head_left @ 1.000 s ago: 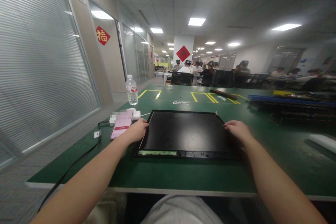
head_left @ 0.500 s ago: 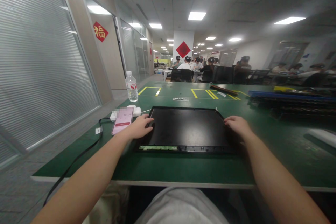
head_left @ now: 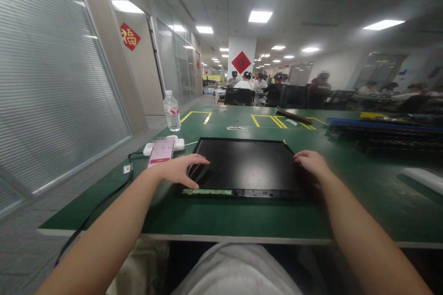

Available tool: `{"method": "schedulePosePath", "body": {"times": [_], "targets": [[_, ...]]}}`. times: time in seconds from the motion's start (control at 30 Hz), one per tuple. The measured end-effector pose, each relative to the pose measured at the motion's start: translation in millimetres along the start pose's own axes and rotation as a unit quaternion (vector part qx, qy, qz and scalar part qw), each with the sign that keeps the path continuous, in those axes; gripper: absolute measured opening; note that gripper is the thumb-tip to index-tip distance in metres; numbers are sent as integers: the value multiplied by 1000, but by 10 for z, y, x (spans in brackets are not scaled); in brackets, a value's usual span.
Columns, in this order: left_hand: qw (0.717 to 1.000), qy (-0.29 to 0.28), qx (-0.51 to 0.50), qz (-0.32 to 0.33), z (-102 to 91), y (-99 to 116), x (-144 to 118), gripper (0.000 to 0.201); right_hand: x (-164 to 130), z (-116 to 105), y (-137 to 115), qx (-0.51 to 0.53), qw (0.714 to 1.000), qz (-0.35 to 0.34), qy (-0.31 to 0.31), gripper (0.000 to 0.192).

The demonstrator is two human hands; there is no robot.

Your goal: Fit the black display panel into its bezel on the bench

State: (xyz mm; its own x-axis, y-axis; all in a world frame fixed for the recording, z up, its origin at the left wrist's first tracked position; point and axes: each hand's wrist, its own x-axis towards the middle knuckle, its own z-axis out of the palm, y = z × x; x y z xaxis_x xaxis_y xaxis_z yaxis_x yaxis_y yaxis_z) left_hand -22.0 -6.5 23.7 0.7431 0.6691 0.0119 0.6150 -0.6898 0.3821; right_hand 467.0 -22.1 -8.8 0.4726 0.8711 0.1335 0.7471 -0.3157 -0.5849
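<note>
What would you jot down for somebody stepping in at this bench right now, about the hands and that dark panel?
Left hand: open, fingers spread over the left edge of the flat black rectangular panel.
Right hand: open, resting on the panel's right edge.
The panel lies flat on the green table, a green strip showing along its near edge.
Pink-screened phone and clear plastic water bottle sit to the left.
Done: panel laid flat on the table. Left: it is not lifted or gripped.

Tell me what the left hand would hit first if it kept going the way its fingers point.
The left hand points rightward across the black panel, fingers over its left edge. Going on, it would likely slide along the panel's surface toward the right hand; whether the fingers touch the panel is unclear.
</note>
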Motion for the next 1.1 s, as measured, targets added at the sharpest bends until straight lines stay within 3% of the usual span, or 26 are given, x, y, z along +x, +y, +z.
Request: {"method": "schedulePosePath", "body": {"times": [0.4, 1.1], "targets": [[996, 30, -14, 83, -9, 75, 32, 76, 28, 26, 33, 3, 1000, -4, 2, 23], [993, 27, -33, 106, 9, 48, 37, 70, 27, 4, 25, -11, 1000, -5, -8, 24]]}}
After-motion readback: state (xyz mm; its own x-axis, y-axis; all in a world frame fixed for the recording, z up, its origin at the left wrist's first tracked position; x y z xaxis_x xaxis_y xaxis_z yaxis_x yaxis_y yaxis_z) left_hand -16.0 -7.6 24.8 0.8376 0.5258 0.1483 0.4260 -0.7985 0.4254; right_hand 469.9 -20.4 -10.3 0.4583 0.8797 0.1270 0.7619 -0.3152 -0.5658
